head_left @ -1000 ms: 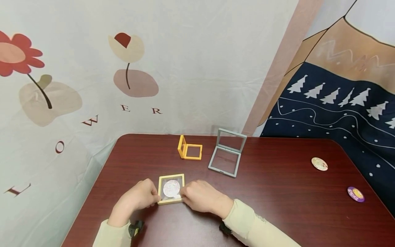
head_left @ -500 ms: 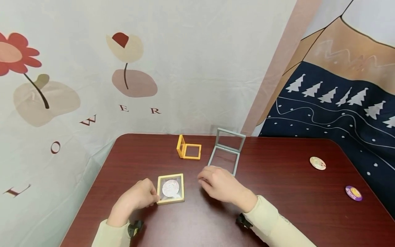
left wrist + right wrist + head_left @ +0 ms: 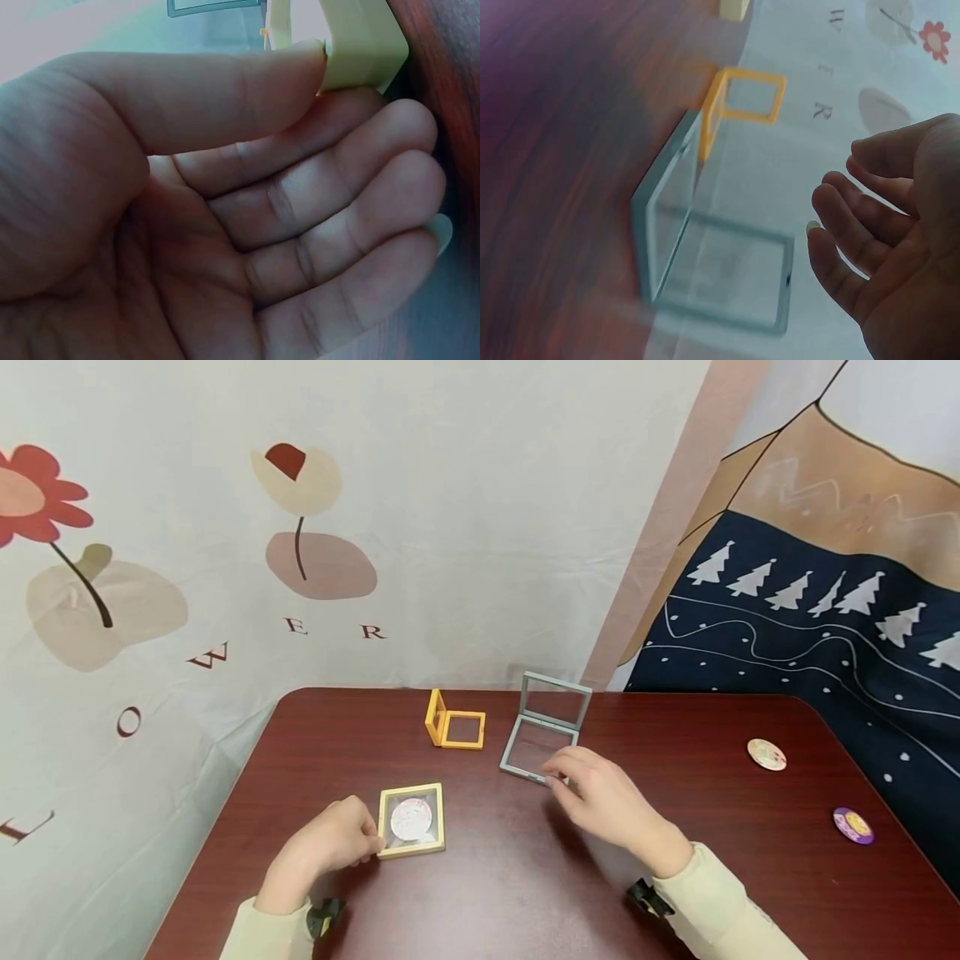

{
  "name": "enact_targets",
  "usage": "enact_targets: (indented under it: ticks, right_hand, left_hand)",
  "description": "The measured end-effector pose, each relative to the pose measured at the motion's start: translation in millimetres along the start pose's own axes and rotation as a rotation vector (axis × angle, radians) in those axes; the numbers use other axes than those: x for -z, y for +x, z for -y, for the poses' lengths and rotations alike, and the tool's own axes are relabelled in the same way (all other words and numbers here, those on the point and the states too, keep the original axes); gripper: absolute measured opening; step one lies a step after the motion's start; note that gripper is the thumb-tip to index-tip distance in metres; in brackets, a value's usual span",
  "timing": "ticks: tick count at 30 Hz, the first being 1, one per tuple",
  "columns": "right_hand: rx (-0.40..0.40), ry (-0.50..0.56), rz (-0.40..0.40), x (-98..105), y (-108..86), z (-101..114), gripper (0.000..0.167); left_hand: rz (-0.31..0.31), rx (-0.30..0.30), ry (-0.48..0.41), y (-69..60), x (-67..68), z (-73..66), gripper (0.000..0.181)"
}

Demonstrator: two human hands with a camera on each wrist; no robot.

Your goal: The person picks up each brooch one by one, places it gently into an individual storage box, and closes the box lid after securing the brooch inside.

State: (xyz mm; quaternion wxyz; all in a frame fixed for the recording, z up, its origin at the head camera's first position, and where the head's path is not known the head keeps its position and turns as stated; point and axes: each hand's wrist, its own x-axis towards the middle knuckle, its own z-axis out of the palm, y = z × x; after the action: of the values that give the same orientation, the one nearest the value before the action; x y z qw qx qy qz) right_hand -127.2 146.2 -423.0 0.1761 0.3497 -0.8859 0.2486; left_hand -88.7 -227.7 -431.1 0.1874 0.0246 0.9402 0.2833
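A pale yellow square frame (image 3: 412, 853) with a round white-and-pink disc (image 3: 411, 819) behind its clear film lies on the table. My left hand (image 3: 327, 846) pinches its lower left corner; in the left wrist view the thumb and index finger of that hand (image 3: 225, 195) meet at the yellow edge (image 3: 364, 45). My right hand (image 3: 609, 799), fingers loosely bent and holding nothing, hovers at the near right corner of an opened grey-green frame (image 3: 512, 745). The right wrist view shows the right hand (image 3: 892, 225) apart from the grey-green frame (image 3: 739, 325).
A small orange frame (image 3: 463, 746) stands opened at the back, left of the grey-green one. Two round badges, one cream (image 3: 767, 755) and one purple and yellow (image 3: 852, 826), lie on the right of the dark red table (image 3: 480, 902). Printed cloth (image 3: 480, 527) hangs behind.
My right hand has let go of the pale yellow frame and moved right to the grey-green frame. The left hand keeps its place at the yellow frame's corner.
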Motion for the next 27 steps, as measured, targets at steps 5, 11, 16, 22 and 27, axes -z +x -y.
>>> enact_targets:
  ticks: [5,11,16,22,27]
  right_hand:
    - [-0.044,-0.058,-0.064,12.2,-24.1,-23.3,0.020]
    - [-0.146,-0.110,-0.103,33.5,-50.8,-46.7,0.032]
    - [-0.206,-0.160,-0.115,52.2,-67.8,-61.1,0.039]
    - [-0.294,-0.198,-0.111,73.2,-91.0,-78.5,0.046]
    - [-0.384,-0.208,-0.082,91.9,-108.1,-92.1,0.055]
  left_hand:
    - [0.000,0.002,0.004,0.3,0.9,-1.4,0.031]
    - [0.003,0.016,-0.005,1.3,1.1,-2.0,0.031]
    - [0.001,0.018,0.001,1.5,1.4,-1.9,0.030]
    - [0.006,0.018,0.001,0.9,1.4,-1.2,0.030]
    - [0.011,0.029,-0.002,2.1,0.7,0.0,0.030]
